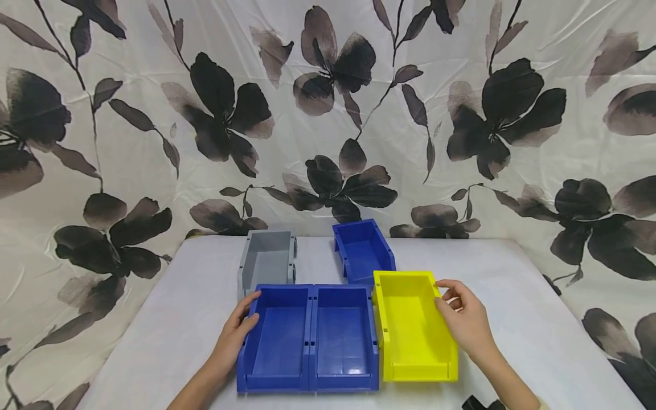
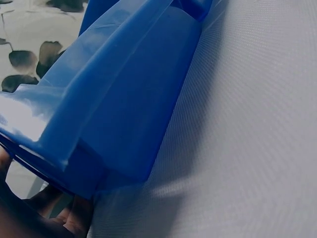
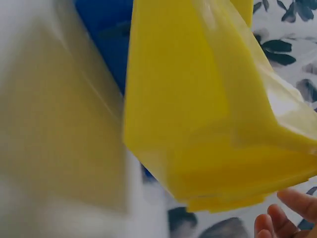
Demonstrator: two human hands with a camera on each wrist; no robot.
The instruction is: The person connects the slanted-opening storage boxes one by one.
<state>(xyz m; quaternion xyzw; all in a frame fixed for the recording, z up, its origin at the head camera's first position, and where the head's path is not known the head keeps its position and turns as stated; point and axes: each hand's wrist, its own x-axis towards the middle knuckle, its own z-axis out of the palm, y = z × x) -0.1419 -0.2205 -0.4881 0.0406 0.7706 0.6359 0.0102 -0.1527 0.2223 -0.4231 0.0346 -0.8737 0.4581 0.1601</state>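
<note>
Bracing the outer wall, the left hand (image 1: pixel 233 337) has thumb and fingers clamped on the left blue bin (image 1: pixel 282 341) near its back corner, likely to steady it against its neighbour. Tucked behind, partly hidden, there's the grey bin (image 1: pixel 269 256). Next, the right blue bin (image 1: pixel 342 341), side by side with the left one, touched by neither hand. Behind that, the rear blue bin (image 1: pixel 365 250), sitting askew. And now the yellow bin (image 1: pixel 415 330), just beside the blue pair, pinched at its back right edge by the right hand (image 1: pixel 468 319); that hold leaves inside and front unobstructed, I'd say.

Edges, then! White table (image 1: pixel 138 359) opens out on the left, a lane runs between grey and rear blue, a thin gap shows between blue and yellow fronts, and there's room right, bar a dark object (image 1: pixel 482 404) by the forearm.
</note>
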